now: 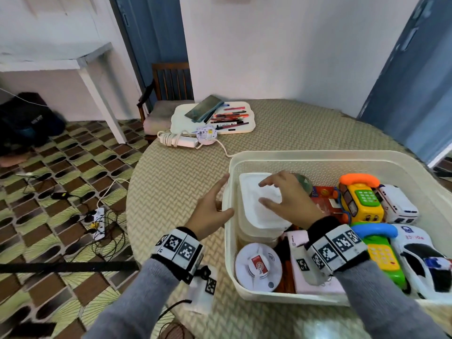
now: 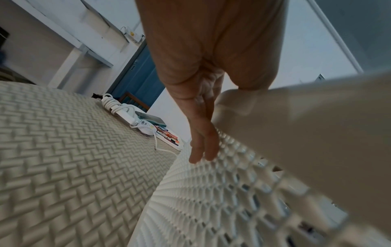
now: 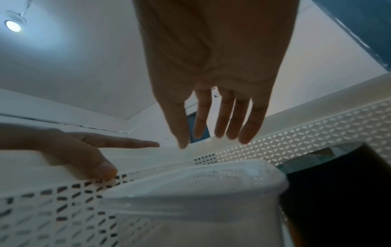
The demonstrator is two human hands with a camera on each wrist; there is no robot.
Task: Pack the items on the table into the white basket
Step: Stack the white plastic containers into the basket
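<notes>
White basket [image 1: 327, 159] | your left hand [image 1: 212, 208] flat on its outer left wall, fingers straight | right hand [image 1: 289, 198] spread, empty, above lidded tub [image 1: 259, 204] inside | likely stiff, light, slick; grip tub by sides

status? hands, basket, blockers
Left hand open against white perforated plastic basket wall. Right hand open above white lidded plastic container inside it. Coiled white charger remains on table.
</notes>
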